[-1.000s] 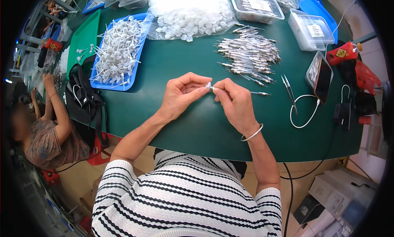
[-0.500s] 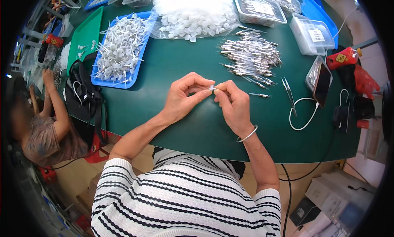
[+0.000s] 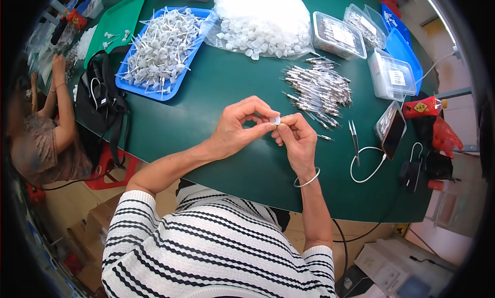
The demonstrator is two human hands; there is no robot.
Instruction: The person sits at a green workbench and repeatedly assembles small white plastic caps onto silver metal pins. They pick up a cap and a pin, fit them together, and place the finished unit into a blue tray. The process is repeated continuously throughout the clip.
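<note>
A small translucent white plastic cap [image 3: 275, 120] is pinched between the thumb and index finger of my left hand [image 3: 234, 127]. Against its right edge press the closed thumb and forefinger of my right hand [image 3: 300, 142], and any thin stem inside those fingers is hidden. Beyond my hands lies a heap of slim metal-and-clear rods [image 3: 319, 89], with a single rod [image 3: 325, 137] apart near my right hand. A clear bag [image 3: 258, 32] of loose white caps spreads at the far middle. To the left, a blue tray [image 3: 154, 95] is piled with capped rods.
Tweezers [image 3: 354, 141] and a white cable [image 3: 356, 178] lie right, beside a phone [image 3: 394, 133] leaning on a container. Lidded clear boxes [image 3: 337, 37] stand far right. A black bag [image 3: 100, 99] and green tray [image 3: 116, 19] are left, near a seated person [image 3: 49, 133].
The whole view has shifted and tilted slightly. The cap between my fingers is turned, showing a broader white face. My two hands stay together at it.
</note>
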